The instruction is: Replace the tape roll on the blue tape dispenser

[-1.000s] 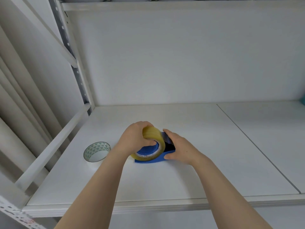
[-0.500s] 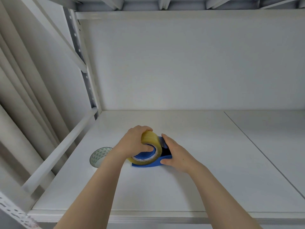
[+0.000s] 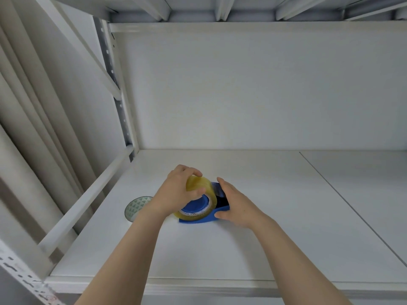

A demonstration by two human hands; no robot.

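At frame centre, my left hand [image 3: 176, 192] grips the yellowish tape roll [image 3: 201, 190]; right hand [image 3: 236, 208] clamps the blue tape dispenser [image 3: 207, 220]; seat it squarely.

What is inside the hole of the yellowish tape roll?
A blue hub fills the tape roll. The left hand covers its upper left part.

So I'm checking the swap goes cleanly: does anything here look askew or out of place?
Nothing looks damaged. The yellowish tape roll sits tilted over the blue tape dispenser, gripped by the left hand while the right hand steadies the dispenser. A patterned tape roll lies flat to the left.
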